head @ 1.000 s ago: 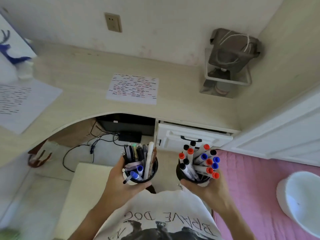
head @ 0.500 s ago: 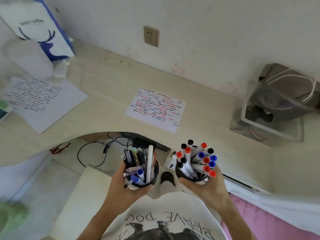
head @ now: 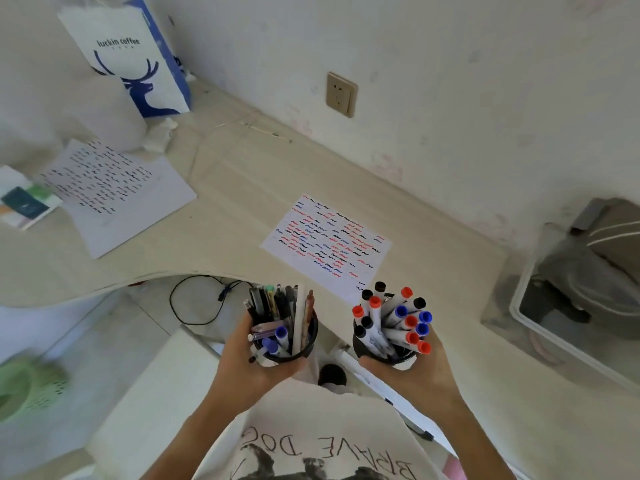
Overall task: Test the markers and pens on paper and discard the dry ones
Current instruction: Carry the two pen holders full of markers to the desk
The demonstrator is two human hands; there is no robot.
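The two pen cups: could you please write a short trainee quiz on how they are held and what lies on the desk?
1. True or false: the left hand holds the cup of capped markers.
2. Which sheet carries red, blue and black squiggles? A) middle sheet B) left sheet
3. Fill in: the paper bag stands against the ____.

Key: 1 false, the right hand holds it, and the left holds the cup of mixed pens. 2 A. 3 wall.

Green basket (head: 24,386) blurred, cut by left edge; holder-wrapped fingers hidden.
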